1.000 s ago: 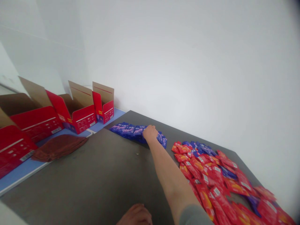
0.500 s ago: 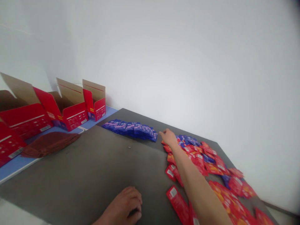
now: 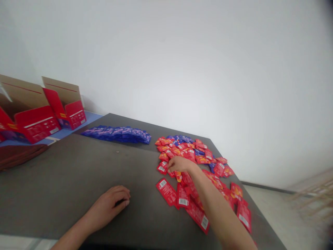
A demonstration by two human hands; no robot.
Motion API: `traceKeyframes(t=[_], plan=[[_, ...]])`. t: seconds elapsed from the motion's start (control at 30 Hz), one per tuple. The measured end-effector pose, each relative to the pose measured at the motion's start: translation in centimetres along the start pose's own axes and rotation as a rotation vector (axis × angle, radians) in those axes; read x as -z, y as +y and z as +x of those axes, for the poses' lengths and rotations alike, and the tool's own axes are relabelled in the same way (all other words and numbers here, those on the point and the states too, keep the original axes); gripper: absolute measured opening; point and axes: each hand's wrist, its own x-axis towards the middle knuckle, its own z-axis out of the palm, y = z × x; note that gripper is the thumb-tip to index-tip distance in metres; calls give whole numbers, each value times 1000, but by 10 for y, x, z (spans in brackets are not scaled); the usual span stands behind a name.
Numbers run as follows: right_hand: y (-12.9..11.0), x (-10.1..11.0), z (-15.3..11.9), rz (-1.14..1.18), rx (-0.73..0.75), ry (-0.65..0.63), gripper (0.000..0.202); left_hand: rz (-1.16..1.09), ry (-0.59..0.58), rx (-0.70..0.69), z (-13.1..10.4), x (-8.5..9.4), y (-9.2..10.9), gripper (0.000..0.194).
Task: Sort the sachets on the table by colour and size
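My right hand (image 3: 179, 164) is over the left edge of a loose pile of red packets (image 3: 191, 154), its fingers bent together beside a small red packet (image 3: 162, 167); whether it grips anything is hidden. Some blue packets (image 3: 182, 139) lie at the back of this pile. On the dark table (image 3: 135, 166), my left hand (image 3: 111, 205) rests with curled fingers and a gap between thumb and fingers, holding nothing. A long overlapping row of blue packets (image 3: 117, 133) stretches along the table's far side.
Open red cardboard boxes (image 3: 37, 123) stand at the left on a blue surface (image 3: 91, 119). A dark red cloth-like item (image 3: 20, 154) lies in front of them. A white wall rises behind the table, and a blurred wooden rack (image 3: 316, 194) is at the far right.
The view has turned to the right. My right hand has come back from between the blue row and the pile to the pile's near left side. My left hand remains curled on the table.
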Motion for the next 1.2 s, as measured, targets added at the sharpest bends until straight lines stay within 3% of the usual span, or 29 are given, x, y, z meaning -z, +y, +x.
traceKeyframes(t=[0.07, 0.27, 0.37, 0.5, 1.2], plan=[[-13, -12, 9, 2, 9, 1, 25, 5, 1, 1, -1, 2, 4, 20], [-24, -38, 57, -233, -164, 468, 65, 46, 54, 7, -5, -2, 13, 12], [-18, -56, 77, -223, -186, 377, 85, 61, 81, 2, -5, -6, 12, 14], [-9, -75, 88, -222, -229, 261, 83, 57, 87, -12, -5, -10, 9, 22], [-6, -85, 90, -248, -243, 325, 73, 52, 108, -26, -7, -12, 6, 22]])
